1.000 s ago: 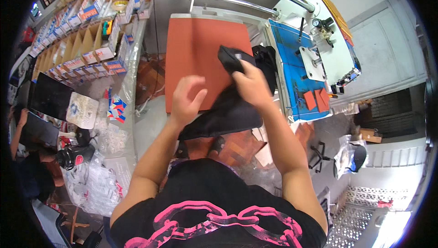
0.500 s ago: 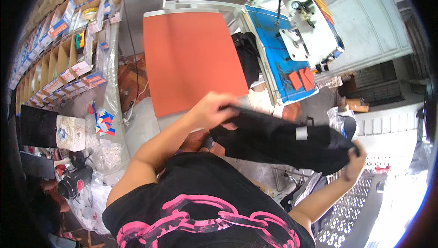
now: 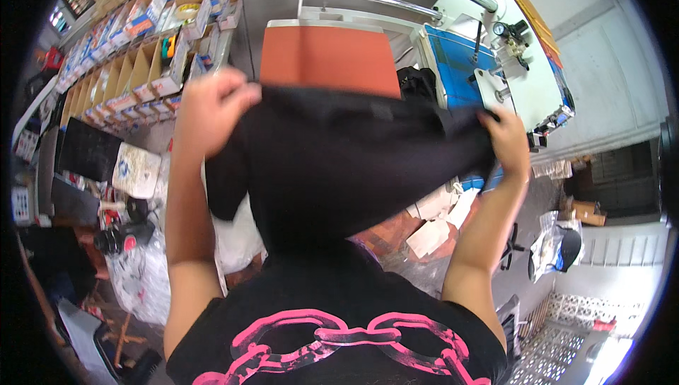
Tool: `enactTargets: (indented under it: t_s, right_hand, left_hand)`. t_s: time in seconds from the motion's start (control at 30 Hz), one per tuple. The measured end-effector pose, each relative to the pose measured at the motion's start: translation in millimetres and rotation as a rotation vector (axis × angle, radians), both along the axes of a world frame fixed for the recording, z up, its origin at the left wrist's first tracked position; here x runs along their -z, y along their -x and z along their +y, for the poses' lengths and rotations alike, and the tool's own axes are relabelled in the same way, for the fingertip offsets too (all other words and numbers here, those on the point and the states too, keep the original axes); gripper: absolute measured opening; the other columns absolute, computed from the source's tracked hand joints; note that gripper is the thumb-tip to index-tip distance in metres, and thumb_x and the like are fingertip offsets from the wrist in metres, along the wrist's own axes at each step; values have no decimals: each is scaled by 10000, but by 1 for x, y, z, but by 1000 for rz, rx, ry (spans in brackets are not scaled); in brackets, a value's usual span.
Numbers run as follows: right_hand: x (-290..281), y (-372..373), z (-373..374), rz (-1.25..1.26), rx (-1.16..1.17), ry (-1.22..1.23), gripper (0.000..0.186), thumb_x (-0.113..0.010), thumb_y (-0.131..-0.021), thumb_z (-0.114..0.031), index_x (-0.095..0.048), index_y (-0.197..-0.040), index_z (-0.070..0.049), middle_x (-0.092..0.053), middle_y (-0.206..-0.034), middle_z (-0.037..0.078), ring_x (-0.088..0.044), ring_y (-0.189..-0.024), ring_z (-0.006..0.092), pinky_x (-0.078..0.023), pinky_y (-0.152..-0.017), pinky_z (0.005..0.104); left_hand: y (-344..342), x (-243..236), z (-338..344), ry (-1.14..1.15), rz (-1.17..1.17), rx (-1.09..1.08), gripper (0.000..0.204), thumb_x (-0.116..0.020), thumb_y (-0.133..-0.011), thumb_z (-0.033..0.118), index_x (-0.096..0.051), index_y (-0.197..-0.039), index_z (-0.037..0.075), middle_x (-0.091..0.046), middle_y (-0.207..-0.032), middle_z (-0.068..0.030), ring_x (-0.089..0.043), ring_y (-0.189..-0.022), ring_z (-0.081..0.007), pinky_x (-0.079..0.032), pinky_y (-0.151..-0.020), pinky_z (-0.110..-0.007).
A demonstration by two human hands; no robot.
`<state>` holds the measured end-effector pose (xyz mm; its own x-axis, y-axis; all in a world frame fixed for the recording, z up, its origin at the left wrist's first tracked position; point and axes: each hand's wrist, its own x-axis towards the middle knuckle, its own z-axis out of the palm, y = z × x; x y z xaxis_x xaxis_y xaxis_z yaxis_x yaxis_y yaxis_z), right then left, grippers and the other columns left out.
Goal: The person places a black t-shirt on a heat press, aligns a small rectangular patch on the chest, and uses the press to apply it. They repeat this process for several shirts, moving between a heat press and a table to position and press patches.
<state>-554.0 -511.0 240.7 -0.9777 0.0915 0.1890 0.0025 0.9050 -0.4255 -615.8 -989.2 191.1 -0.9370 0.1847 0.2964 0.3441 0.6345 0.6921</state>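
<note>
While a flat, rectangular orange-red pad [image 3: 325, 59] lies right of brown cardboard boxes [image 3: 138, 70], the left hand [image 3: 212, 112] and right hand [image 3: 508, 137] pinch black fabric [image 3: 353, 158] between them, now hiding the pad's previously visible near end.

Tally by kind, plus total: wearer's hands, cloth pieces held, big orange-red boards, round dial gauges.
Hands: 2 (left hand, right hand)
Black cloth, held: 1
Orange-red board: 1
Dial gauge: 1
Total: 5
</note>
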Motion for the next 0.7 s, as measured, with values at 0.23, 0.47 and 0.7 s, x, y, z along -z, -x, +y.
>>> enactTargets:
  t_s: [0.23, 0.47, 0.7]
  right_hand:
    - [121, 93, -42, 181, -31, 101, 271, -716, -863, -291, -668, -921, -31, -669, -858, 168, -655, -818, 337, -503, -734, 427]
    - [234, -33, -45, -250, 170, 21, 389, -707, -869, -365, -603, -723, -21, -663, -788, 197, -667, -752, 372, -496, -672, 452]
    - [228, -15, -52, -329, 66, 407, 183, -685, -896, -195, -621, -873, -26, -672, -876, 137, -658, -848, 277, -499, -740, 405]
  left_hand:
    - [50, 110, 2, -10, 352, -349, 271, -742, -873, 247, -695, -992, 7, -693, -889, -152, -689, -809, -273, -530, -743, -377]
    - [-117, 226, 39, -2, -221, -631, 261, -748, -850, 256, -657, -898, 16, -682, -824, -157, -666, -754, -297, -508, -687, -400]
    - [-96, 204, 49, 247, -224, -502, 188, -683, -886, 176, -598, -856, 11, -621, -840, -179, -610, -841, -401, -468, -729, -480]
